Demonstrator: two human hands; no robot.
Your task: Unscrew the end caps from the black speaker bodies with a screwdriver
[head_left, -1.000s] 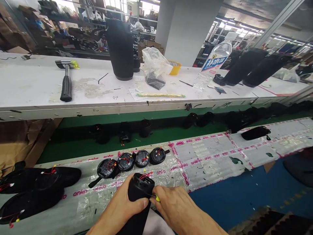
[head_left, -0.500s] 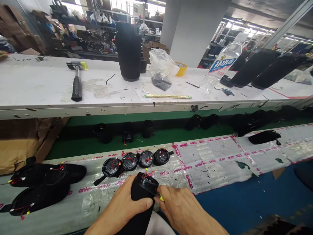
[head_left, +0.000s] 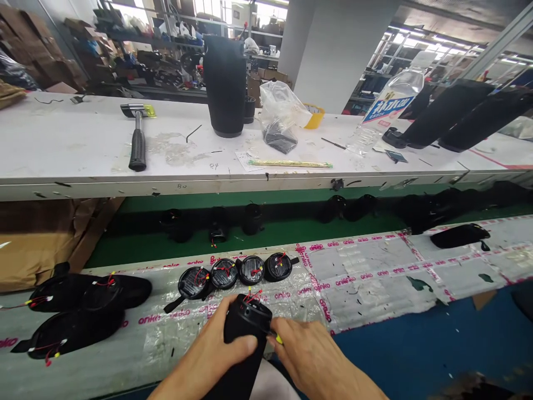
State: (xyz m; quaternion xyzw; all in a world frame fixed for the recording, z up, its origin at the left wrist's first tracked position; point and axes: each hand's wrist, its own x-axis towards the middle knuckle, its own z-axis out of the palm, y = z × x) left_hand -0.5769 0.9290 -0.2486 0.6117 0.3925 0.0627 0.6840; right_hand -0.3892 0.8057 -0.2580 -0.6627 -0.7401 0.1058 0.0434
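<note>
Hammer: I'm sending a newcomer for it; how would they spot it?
Look along the white bench top, left of the tall upright black cylinder. The hammer lies there, handle toward the camera; its thick dark grip and yellow-ended head set it apart from the thin bent rod to its right.

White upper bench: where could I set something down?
Widest room: left of the hammer, in front of the thin wire. A smaller, stained patch: between hammer and bent rod. Crowded: from the standing black cylinder rightward past the bottle.

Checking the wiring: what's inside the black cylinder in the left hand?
Red wires emerge at the top of the black cylinder; deeper inside is hidden by its walls.
</note>
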